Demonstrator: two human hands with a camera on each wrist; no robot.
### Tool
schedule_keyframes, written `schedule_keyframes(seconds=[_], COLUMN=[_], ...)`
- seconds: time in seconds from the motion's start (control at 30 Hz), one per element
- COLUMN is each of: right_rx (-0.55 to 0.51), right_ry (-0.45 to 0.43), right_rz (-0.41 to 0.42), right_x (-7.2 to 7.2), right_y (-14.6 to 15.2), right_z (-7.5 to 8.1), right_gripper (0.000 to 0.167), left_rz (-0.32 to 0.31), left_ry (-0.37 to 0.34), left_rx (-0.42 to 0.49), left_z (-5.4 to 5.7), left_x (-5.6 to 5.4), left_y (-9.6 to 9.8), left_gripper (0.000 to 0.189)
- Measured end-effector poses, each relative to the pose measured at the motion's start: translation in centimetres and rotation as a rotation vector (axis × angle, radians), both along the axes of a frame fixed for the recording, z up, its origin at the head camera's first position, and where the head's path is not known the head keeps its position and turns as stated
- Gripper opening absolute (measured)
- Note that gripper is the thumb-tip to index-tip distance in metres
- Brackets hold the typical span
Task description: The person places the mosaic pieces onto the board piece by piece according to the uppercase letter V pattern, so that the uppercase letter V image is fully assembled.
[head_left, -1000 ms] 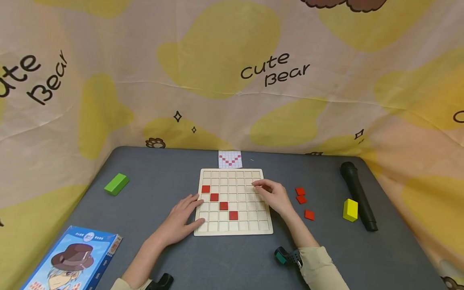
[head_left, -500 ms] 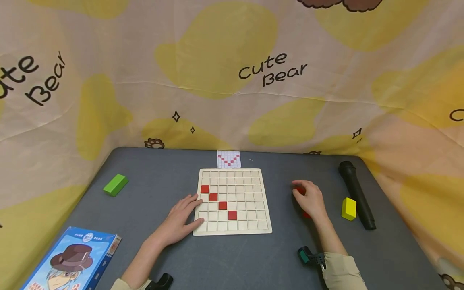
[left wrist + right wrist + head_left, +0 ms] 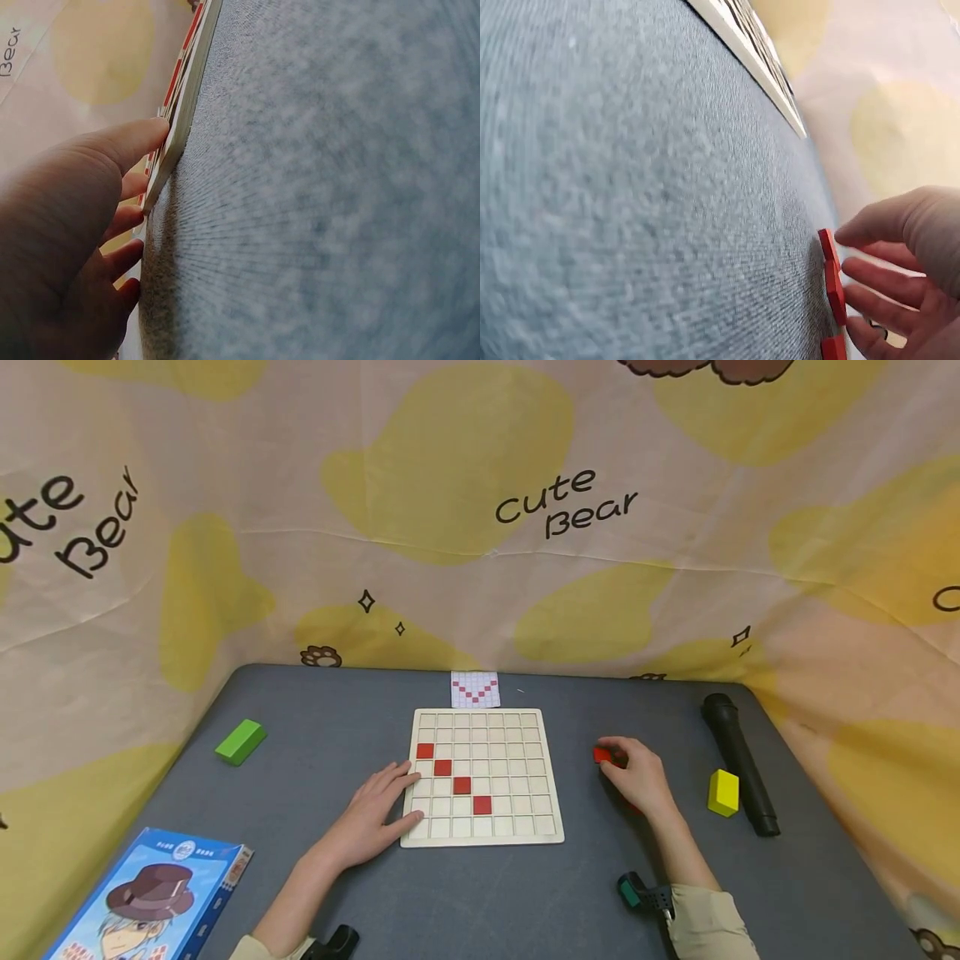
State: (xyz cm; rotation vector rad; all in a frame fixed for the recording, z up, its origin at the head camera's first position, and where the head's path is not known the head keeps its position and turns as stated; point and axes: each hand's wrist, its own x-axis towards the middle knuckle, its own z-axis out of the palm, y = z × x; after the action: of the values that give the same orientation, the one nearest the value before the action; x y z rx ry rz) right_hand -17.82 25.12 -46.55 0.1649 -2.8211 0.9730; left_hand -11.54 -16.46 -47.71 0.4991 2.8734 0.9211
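A cream square grid board lies on the grey table with several red square tiles set in a descending diagonal. The left hand rests at the board's left edge, fingers extended. In the left wrist view its thumb touches the board's side. To the board's right, the right hand pinches a loose red square tile between thumb and finger, at table level. The right wrist view shows this tile beside two other red tiles, largely hidden by the hand in the head view.
A small card with a red V pattern on a grid lies behind the board. A green block and a blue illustrated box are on the left. A yellow block and a black microphone lie on the right.
The right hand has moved from the board's right side over to the loose red tiles. One tile has shifted slightly left at its fingertips. The left hand stays in place.
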Motion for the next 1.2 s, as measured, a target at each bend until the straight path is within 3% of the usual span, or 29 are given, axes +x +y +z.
schedule_keyframes(seconds=[0.2, 0.67, 0.97, 1.2], right_rx=[0.056, 0.071, 0.006, -0.037], right_ry=[-0.028, -0.021, 0.048, 0.033], right_rz=[-0.049, -0.05, 0.033, 0.119], right_x=[0.0, 0.1, 0.0, 0.5], right_y=[0.4, 0.0, -2.6, -5.8], right_z=[0.0, -0.3, -0.4, 0.1], right_gripper=[0.031, 0.028, 0.025, 0.023], left_rz=[-0.003, -0.008, -0.01, -0.011], left_ry=[0.0, 0.028, 0.036, 0.037], left_rx=[-0.003, 0.004, 0.003, 0.001], left_z=[-0.1, -0.2, -0.4, -0.4], left_x=[-0.1, 0.1, 0.0, -0.1], left_y=[-0.1, -0.1, -0.1, -0.1], left_gripper=[0.061, 0.06, 0.06, 0.06])
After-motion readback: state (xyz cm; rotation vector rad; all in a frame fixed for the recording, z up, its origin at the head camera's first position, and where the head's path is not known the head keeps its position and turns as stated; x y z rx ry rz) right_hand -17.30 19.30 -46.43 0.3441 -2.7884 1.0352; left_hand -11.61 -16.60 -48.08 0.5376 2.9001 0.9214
